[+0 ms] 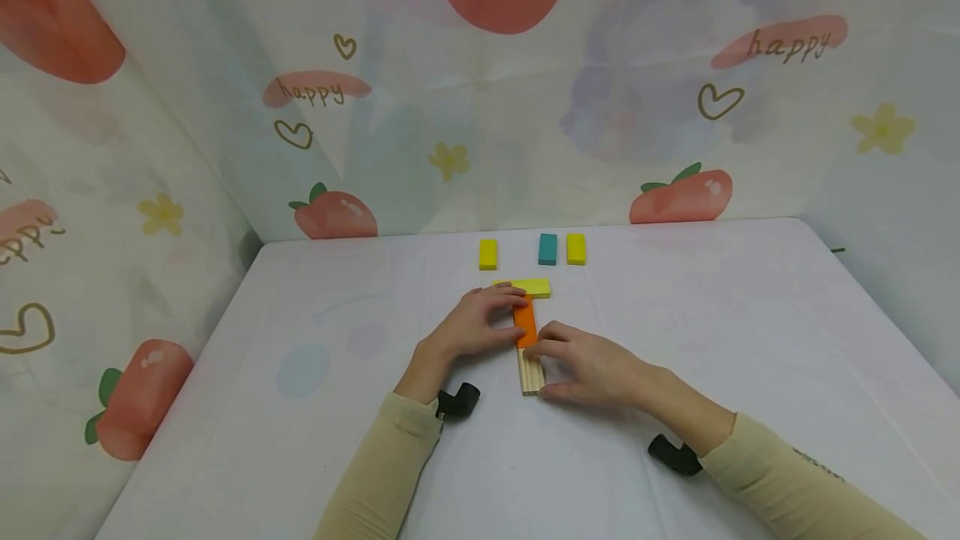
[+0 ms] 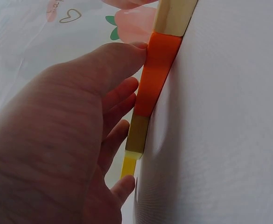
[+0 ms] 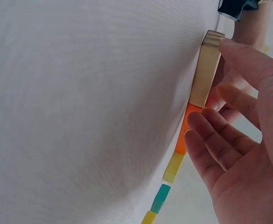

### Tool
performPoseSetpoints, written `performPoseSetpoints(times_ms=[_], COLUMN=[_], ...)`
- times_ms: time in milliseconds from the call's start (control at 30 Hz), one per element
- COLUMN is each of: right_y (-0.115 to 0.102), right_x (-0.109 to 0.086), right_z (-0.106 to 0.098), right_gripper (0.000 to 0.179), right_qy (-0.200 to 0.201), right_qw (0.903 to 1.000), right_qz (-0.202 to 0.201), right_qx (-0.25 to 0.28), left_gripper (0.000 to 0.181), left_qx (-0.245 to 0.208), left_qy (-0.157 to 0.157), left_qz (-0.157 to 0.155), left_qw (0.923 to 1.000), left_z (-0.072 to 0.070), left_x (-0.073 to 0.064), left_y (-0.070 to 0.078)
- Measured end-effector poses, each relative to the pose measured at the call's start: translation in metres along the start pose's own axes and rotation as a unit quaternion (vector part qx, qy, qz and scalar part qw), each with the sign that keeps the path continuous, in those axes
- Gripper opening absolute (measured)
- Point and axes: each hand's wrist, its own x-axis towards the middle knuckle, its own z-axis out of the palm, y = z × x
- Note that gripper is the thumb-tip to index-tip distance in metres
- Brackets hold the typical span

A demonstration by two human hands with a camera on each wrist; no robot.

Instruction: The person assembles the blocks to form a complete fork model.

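Observation:
An orange block (image 1: 525, 319) and a strip of plain wooden blocks (image 1: 532, 375) lie end to end in a line on the table. Crosswise at the line's far end is a yellow block (image 1: 536, 287). My left hand (image 1: 476, 325) holds the orange block from the left, thumb by its near end and fingers over its far end, partly across the yellow one. On the right side, my right hand (image 1: 596, 367) spans the wooden strip, thumb (image 3: 229, 46) at its near end and index finger over its far end. The other right fingers are loosely bent beside the orange block.
Farther back stand a yellow block (image 1: 488, 254), a teal block (image 1: 547, 249) and another yellow block (image 1: 576, 249). White cloth covers the table (image 1: 247, 440). A printed curtain (image 1: 480, 107) rises behind its far edge and along the left side.

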Motion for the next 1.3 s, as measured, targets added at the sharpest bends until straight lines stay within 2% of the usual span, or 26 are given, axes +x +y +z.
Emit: performPoseSetpoints(times_ms=[433, 1033, 1300], right_y=[0.0003, 0.0008, 0.0007], right_x=[0.0001, 0.0007, 0.0010], right_z=[0.0006, 0.0013, 0.0003], right_gripper=[0.043, 0.044, 0.042], right_qy=[-0.013, -0.015, -0.016], right_qw=[0.9997, 0.9997, 0.9998], right_qz=[-0.005, 0.007, 0.010], right_qx=[-0.021, -0.017, -0.009], left_gripper=[0.043, 0.044, 0.044], left_qx=[0.000, 0.001, 0.001], left_qy=[0.000, -0.001, -0.004], left_qz=[0.005, 0.005, -0.006], left_qw=[1.0000, 1.0000, 1.0000], left_z=[-0.0001, -0.0014, -0.0016], left_x=[0.0001, 0.0003, -0.0001], left_y=[-0.0005, 0.0000, 0.0015])
